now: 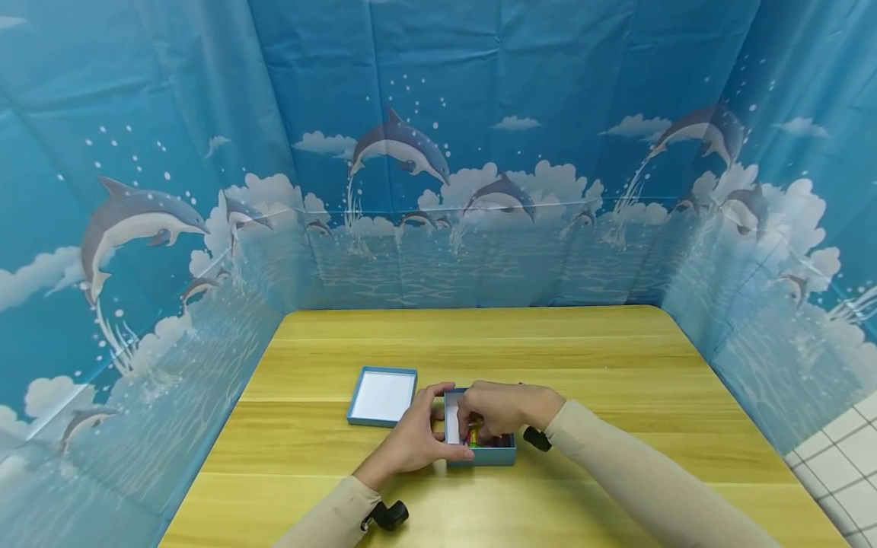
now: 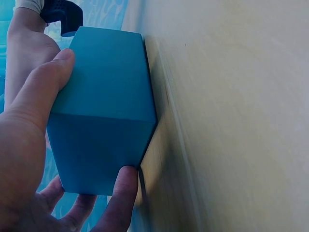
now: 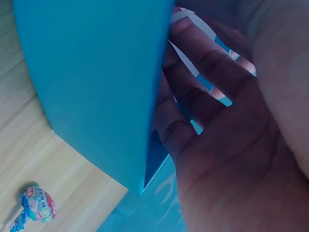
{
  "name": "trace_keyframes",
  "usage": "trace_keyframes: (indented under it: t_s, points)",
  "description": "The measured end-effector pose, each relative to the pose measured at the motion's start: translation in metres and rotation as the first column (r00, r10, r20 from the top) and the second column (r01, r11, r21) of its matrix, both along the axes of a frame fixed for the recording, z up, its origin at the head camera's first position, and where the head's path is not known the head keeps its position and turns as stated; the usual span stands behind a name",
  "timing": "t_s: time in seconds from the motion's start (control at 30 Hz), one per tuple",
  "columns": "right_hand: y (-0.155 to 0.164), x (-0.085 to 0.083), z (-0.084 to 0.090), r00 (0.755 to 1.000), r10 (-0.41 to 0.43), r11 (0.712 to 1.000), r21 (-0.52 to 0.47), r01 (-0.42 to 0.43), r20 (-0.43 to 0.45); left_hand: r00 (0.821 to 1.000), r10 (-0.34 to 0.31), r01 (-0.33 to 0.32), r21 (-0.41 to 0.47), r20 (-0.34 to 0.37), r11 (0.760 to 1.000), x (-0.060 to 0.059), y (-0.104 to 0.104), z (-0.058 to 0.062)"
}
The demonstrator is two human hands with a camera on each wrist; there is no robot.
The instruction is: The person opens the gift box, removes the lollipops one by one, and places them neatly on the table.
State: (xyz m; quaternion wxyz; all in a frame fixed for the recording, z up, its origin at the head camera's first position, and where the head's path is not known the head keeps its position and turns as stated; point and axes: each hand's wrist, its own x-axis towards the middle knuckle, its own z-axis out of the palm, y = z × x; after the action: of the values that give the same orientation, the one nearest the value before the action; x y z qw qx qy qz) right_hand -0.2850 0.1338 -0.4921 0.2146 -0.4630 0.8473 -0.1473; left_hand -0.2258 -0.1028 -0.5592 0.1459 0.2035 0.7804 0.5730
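A small blue box [image 1: 495, 457] with a white inside stands on the wooden table [image 1: 582, 358] and holds colourful wrapped sweets [image 1: 474, 438]. My left hand [image 1: 416, 440] grips the box's left side. In the left wrist view the thumb [image 2: 41, 92] lies along one blue wall [image 2: 104, 111] and the fingers curl under the other side. My right hand [image 1: 505, 407] arches over the box with its fingers dipping inside. In the right wrist view the box wall [image 3: 96, 72] hides those fingertips [image 3: 193, 92], so any sweet between them stays unseen.
The box's lid [image 1: 382, 396] lies upturned, white inside showing, just left of the box. One wrapped sweet [image 3: 37, 205] lies on the wood beside the box. Blue dolphin curtains [image 1: 438, 190] close off the table's back and both sides.
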Motion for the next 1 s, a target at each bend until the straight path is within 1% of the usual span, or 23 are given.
trace_keyframes:
  t_s: [0.3, 0.57, 1.0]
  points:
    - [0.003, 0.000, 0.007, 1.000, 0.016, 0.999, -0.050, -0.015, 0.013, 1.000, -0.002, 0.002, 0.006, 0.005, 1.000, 0.000, 0.001, 0.001]
    - [0.007, -0.002, 0.006, 0.999, 0.012, 0.993, -0.120, -0.007, 0.042, 1.000, -0.005, 0.005, 0.016, 0.010, 1.000, 0.000, 0.001, -0.001]
    - [0.012, -0.001, 0.005, 0.999, -0.008, 0.979, -0.202, 0.019, 0.052, 0.999, -0.005, 0.004, 0.022, 0.033, 1.000, 0.001, 0.000, 0.001]
